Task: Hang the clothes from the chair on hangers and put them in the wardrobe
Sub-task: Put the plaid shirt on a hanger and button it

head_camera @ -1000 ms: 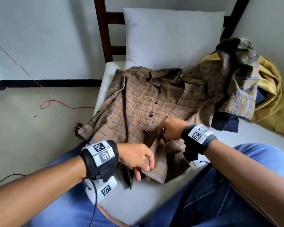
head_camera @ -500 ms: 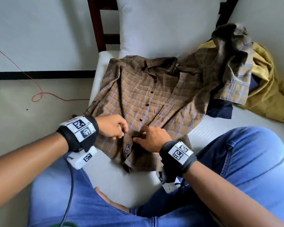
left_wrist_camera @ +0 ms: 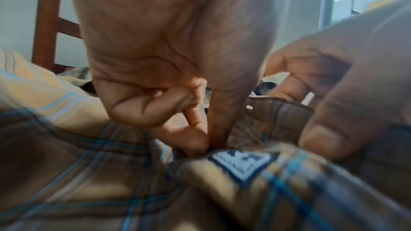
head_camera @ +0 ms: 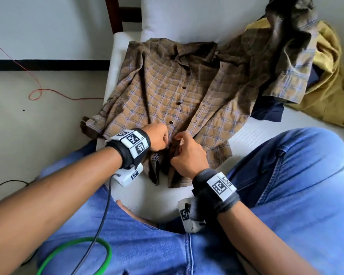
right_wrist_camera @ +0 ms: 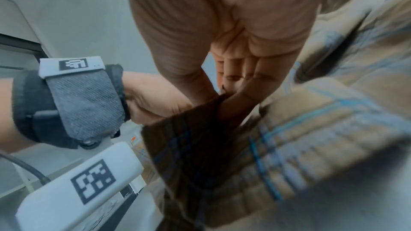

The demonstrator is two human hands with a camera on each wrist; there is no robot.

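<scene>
The plaid shirt lies spread on the chair seat ahead of both hands, which have closed in from apart. Left hand and right hand now pinch the lower placket (likely buttoning it before hanging), almost touching.

free: bare cushion right of shirt; blocked: clothes pile far right

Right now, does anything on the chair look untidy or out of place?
Yes. The plaid shirt lies flat, but its right sleeve is bunched up over a crumpled yellow garment and a dark blue one. No damage shows.
</scene>
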